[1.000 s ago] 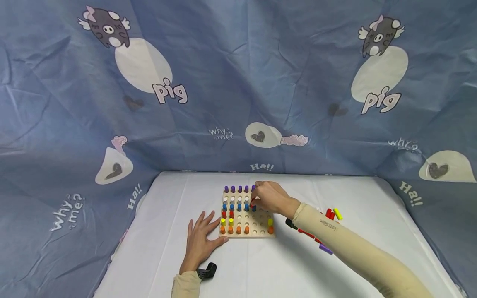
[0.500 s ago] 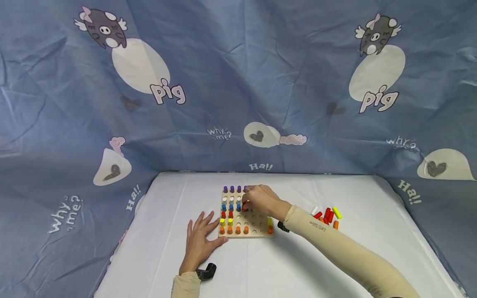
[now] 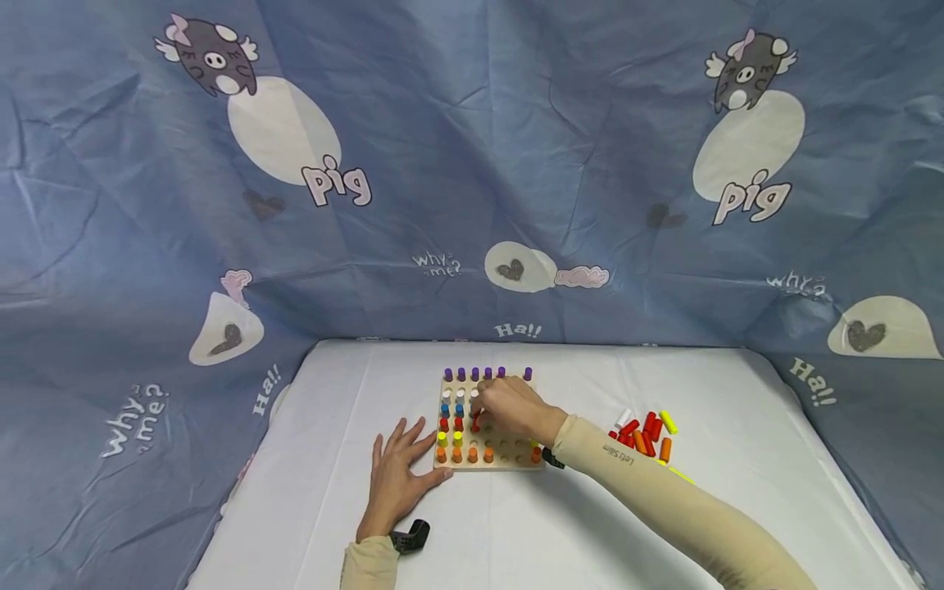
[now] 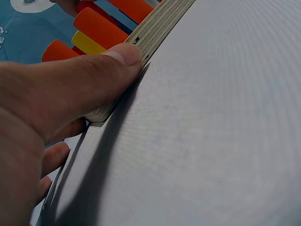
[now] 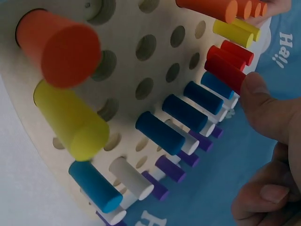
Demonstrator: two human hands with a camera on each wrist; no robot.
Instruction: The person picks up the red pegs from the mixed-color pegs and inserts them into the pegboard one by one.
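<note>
One squarish wooden pegboard [image 3: 509,469] w/ round holes sits on a white cloth [image 3: 479,533] in the head view. Smooth cyl. pegs [image 3: 473,456] stand in it in rows, far side to near: purple, white, blue, red, yellow, orange. L hand [image 3: 396,479] is at the board's L side, fingers spread apart, thumb at its near L corner. R hand [image 3: 512,406] is over the board, thumb & fingertips pinching a red peg [image 3: 476,424]; it hides parts of the white & blue rows. Loose pegs [image 3: 656,429] (red, orange, yellow, white) lie R of the board, some partly covered by the cream R sleeve [image 3: 664,496], its small print hard to read. Beyond the board: creased blue fabric [image 3: 442,205] w/ cartoon pigs.

L wrist view: thumb presses the board's edge, striped ply layers showing. Orange & yellow pegs rise from the board behind the thumb; pegs at top are cut off. Other L fingers mostly hidden behind thumb & board. Cloth beside the board shows faint ribbing.

R wrist view: board steeply angled, flat-ended pegs sticking out. R thumb is against the red peg's end; opposing fingertip hidden, lower fingers curled, hand cut off at the frame edge. Red peg is at the board's red row; can't tell how deep it sits.
</note>
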